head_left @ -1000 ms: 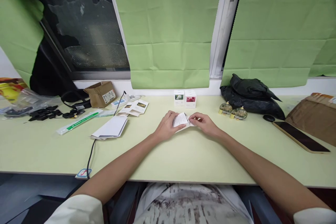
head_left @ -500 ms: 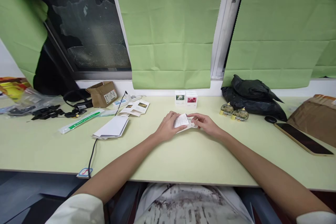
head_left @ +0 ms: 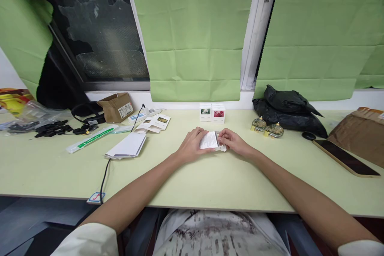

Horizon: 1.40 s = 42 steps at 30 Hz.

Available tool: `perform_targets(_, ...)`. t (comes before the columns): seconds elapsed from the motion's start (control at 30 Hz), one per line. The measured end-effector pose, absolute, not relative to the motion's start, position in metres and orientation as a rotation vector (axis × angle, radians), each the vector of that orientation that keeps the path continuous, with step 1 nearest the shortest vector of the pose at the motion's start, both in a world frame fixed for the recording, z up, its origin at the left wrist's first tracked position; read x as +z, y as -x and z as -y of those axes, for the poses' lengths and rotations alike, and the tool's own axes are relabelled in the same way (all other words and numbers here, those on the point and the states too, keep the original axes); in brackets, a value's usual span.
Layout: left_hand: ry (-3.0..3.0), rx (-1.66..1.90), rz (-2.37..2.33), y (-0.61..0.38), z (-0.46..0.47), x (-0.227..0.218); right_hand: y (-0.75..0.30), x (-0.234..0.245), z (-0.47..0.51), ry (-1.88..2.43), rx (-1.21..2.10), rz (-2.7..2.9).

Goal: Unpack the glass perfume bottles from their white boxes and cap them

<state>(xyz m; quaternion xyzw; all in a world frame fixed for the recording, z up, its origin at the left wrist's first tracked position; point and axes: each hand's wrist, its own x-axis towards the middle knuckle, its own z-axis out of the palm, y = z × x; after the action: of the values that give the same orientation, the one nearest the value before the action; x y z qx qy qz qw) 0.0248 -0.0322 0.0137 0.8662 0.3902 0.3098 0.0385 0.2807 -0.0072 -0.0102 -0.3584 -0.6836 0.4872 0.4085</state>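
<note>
A small white cardboard box [head_left: 208, 141] with printed text on its upper face lies tilted in front of me, just over the table. My left hand [head_left: 191, 145] is closed round its left end, thumb along the near edge. At the box's right end, my right hand [head_left: 235, 142] has its fingertips pinched on the end flaps; a dark strip shows beside them. Behind, two white boxes with flower pictures stand side by side, one with a white flower [head_left: 205, 113] and one with a red flower [head_left: 218, 114].
To the left lie flattened printed cartons [head_left: 156, 123], a stack of folded white card [head_left: 127, 146], a cable and an open brown box [head_left: 115, 108]. Rightward are two gold-trimmed ornate bottles [head_left: 274, 131], black bags [head_left: 288, 114], a phone [head_left: 345, 158] and a brown package [head_left: 360, 136].
The box has turned slightly, and more of its printed face shows. My right fingers have drawn together at its right end. My left hand keeps its hold.
</note>
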Motion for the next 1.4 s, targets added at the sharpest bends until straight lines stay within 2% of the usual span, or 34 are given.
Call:
perform_targets(0.23,-2.799,0.944,-1.233,-0.0265,0.0357,0.0163,-0.2818,-0.0158,0.004,0.955,1.036,1.874)
perform_targets(0.77,-2.885,0.912,-1.255,-0.0258,0.0358,0.0169,-0.2804,-0.0154,0.0067,1.089,0.894,1.867)
perform_targets(1.1,-2.894,0.932,-1.224,-0.025,0.0341,0.0134,-0.279,-0.014,0.0079,1.086,0.875,1.88)
perform_targets(1.4,-2.869,0.951,-1.213,-0.0262,0.0341,0.0147,-0.2813,-0.0161,0.0018,1.004,1.006,1.874)
